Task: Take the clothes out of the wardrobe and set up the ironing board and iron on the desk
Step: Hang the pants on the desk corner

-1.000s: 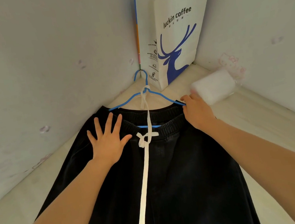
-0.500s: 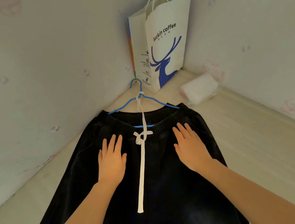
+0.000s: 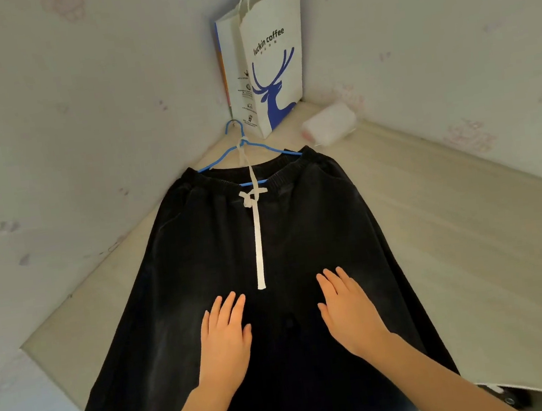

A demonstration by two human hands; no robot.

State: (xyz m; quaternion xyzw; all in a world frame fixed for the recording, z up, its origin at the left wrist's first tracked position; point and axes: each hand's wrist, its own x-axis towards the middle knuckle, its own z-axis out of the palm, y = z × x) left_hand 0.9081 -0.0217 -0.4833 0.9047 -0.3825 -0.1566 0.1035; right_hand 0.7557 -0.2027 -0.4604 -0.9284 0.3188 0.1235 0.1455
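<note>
Head view. The black garment (image 3: pixel 316 227) is lying flat on the pale desk (image 3: pixel 454 234), running from the centre of the frame to the lower edge. Its waistband is pointing toward the upper centre and its hem is hanging past the near edge of the desk.

Handling, as a judgement:
- The cloth is appearing soft and limp, light to moderate in weight, and neither fragile nor slippery.
- It is likely to sag and fold when it is lifted from one point only.
- The blue hanger (image 3: pixel 219 158) threaded in the waistband is offering the firmest place to take hold, at its hook or its shoulders.
- Failing that, the elastic waistband should be taken at both sides.
- The white drawstring (image 3: pixel 257 241) is a poor grip, since a pull there could loosen the knot.

Appearance: the fabric is dark and slightly faded, with a gathered waistband. The drawstring is knotted just below the waistband, and one flat tail is trailing down the middle.

Hands: the left hand (image 3: pixel 226 340) and the right hand (image 3: pixel 349 311) are both resting palm-down on the cloth at lower centre. The fingers are straight and nearly together and are gripping nothing. The drawstring tail is ending between and just above them.

Surroundings: a coffee paper bag (image 3: pixel 273 58) is standing in the corner at upper centre. A white wrapped roll (image 3: pixel 328 125) is lying just to its right.
</note>
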